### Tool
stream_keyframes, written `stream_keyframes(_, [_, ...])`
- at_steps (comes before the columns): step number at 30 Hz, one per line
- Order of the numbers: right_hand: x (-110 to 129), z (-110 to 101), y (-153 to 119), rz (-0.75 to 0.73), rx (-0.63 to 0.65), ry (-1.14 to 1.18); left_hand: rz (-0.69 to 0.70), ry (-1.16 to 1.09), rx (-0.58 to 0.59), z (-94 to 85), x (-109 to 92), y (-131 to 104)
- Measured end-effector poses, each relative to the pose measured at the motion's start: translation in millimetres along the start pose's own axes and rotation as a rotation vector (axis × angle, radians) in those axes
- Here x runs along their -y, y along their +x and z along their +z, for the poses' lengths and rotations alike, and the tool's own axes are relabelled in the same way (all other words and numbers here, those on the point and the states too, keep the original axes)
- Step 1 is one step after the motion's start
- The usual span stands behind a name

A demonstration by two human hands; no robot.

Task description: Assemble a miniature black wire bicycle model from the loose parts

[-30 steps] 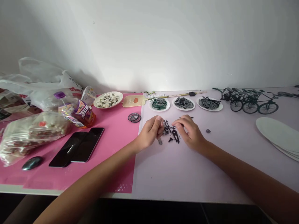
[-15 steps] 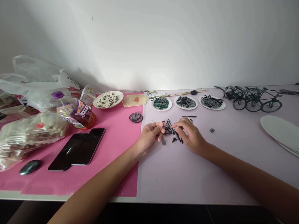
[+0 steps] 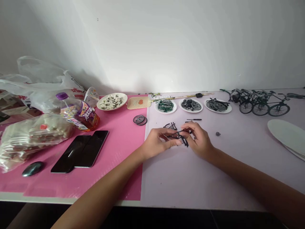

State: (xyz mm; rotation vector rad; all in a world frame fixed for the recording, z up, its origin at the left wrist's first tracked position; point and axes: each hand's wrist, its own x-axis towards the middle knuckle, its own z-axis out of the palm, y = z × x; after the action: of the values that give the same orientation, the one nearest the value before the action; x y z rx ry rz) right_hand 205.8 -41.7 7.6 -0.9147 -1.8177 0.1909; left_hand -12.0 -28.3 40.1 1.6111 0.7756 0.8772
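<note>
Over the pale sheet, my right hand (image 3: 197, 138) pinches a thin black frame part (image 3: 179, 135). My left hand (image 3: 158, 143) is closed around the left side of the same part, its thumb below it. Behind and between the fingers lie loose black parts (image 3: 172, 125), partly hidden by the hands. A small dark screwdriver (image 3: 194, 119) rests just beyond my right hand. To the right is a small grey round piece (image 3: 218, 134). Two spoked wheels (image 3: 139, 119) overlap on the pink sheet, left of the parts.
Along the wall stand plates of green parts (image 3: 165, 106), wheels (image 3: 190, 105), black parts (image 3: 217, 105) and white pieces (image 3: 112, 101). Assembled toy bicycles (image 3: 260, 103) and white plates (image 3: 287, 135) are right. Phones (image 3: 78, 152), a mouse (image 3: 33, 169), a bottle (image 3: 78, 113) and bags (image 3: 35, 133) are left.
Both hands now hold a black frame part between them. My left hand has moved over the loose parts with its fingers extended further right, and my right hand's fingers have closed on the part.
</note>
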Motion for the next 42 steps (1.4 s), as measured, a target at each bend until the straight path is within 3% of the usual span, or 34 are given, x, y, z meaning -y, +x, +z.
stream_keyframes(2, [1.6,0.5,0.3,-0.011,0.009,-0.015,0.023,0.063,0.044,4.8,2.8,-2.3])
stream_keyframes(4, [2.6,-0.6,1.9,-0.033,0.000,-0.029,0.014,0.066,0.016,7.9,8.8,-1.9])
stream_keyframes(9, [-7.9,-5.2,8.3,0.010,-0.089,-0.137,-0.059,-0.200,-0.214,1.9,24.0,8.7])
stream_keyframes(13, [-24.6,-1.8,8.4,0.003,0.140,-0.301,-0.109,-0.351,-0.337,-5.7,27.6,16.9])
stream_keyframes(16, [-31.1,3.2,5.1,0.008,0.196,-0.359,-0.107,-0.370,-0.390,-6.6,28.4,19.7])
stream_keyframes(30, [-39.1,2.7,5.1,-0.006,0.264,-0.444,-0.105,-0.348,-0.315,-3.3,21.2,16.1])
stream_keyframes(42, [-37.6,-0.2,4.1,-0.013,0.226,-0.298,-0.099,-0.203,-0.334,-5.4,13.0,15.7])
